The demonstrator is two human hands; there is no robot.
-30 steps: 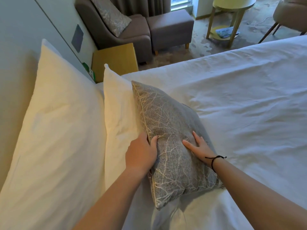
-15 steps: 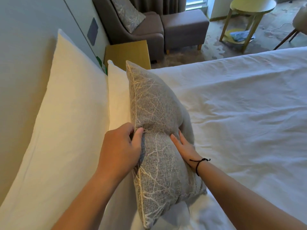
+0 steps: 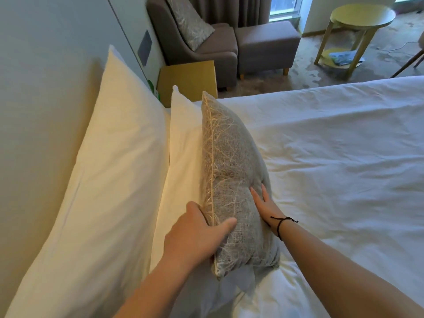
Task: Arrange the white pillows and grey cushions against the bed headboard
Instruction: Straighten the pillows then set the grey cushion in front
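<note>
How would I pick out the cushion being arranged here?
On the white bed, two white pillows lean at the headboard. Against the smaller pillow stands the grey cushion, between left hand and right hand. Unlike its plain neighbours, it bears pale branching lines.

Hotel-style bedroom: made bed (image 3: 332, 168), white linen; grey armchair (image 3: 206, 58) with footstool (image 3: 268, 47); wooden bedside cabinet (image 3: 188, 79); round table (image 3: 362, 14); curtain (image 3: 241, 8); window (image 3: 284, 5).

Head view, sole camera, wide-angle: worn at the head end of the bed (image 3: 332, 157), looks forward and down along the headboard (image 3: 46, 65) towards the armchair (image 3: 202, 56) at the far side; close over the grey cushion (image 3: 231, 175), forearms (image 3: 339, 267) entering from the bottom edge
</note>
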